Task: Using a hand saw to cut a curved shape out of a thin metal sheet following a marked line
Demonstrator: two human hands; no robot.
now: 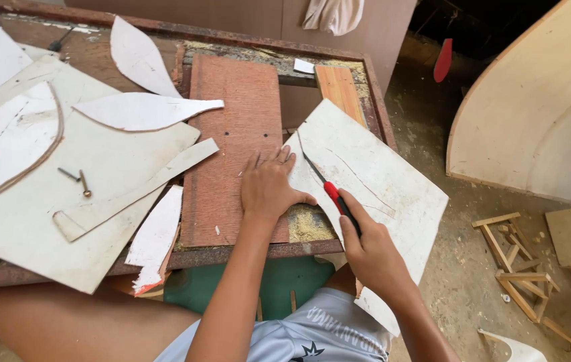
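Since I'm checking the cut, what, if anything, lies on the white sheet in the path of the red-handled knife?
Nothing visible does. The right hand holds the knife on the white sheet; the left hand presses its left edge, beside the blade.

White offcuts [44, 167] and two loose screws [78, 179] crowd the bench at frame left. The red-brown board [232, 127] at centre lies bare, open to passage. Wooden scraps [520, 268] litter the lower-right floor.

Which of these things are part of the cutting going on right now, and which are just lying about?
In use: white sheet, red-handled knife, left hand pressing the sheet, right hand on the knife.

Lying about: white offcuts, two screws, red board, wooden frame.
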